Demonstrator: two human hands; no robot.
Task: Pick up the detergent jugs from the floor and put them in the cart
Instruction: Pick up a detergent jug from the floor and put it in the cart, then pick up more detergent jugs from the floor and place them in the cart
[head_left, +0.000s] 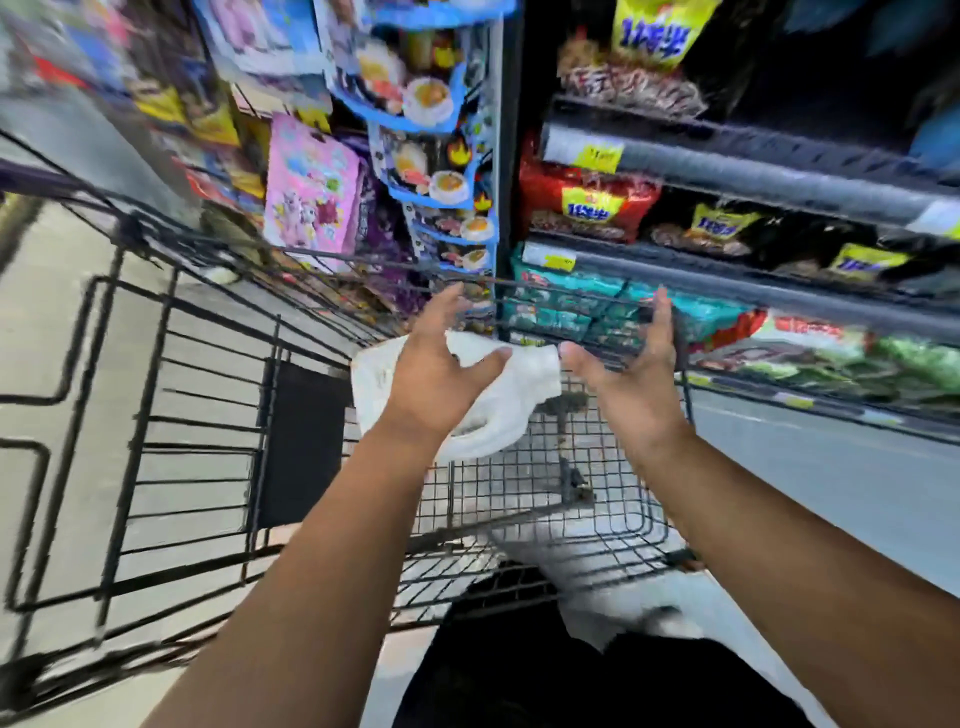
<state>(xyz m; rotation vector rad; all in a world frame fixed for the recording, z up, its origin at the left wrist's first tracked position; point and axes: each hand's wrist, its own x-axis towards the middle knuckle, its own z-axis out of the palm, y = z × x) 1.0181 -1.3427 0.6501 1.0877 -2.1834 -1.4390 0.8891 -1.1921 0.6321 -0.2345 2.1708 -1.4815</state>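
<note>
Aisle: stocked shelves (727, 171), pale floor (47, 322).
Cart (208, 395): white jug (498, 405) over basket.
Left hand (441, 374), right hand (634, 374): both spread, blurred.

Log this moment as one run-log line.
left hand: open above white jug | right hand: open, empty | jug: inside cart basket | blur: heavy

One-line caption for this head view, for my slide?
Both open hands, left and right, hover over a white plastic jug inside the black wire cart.
</note>
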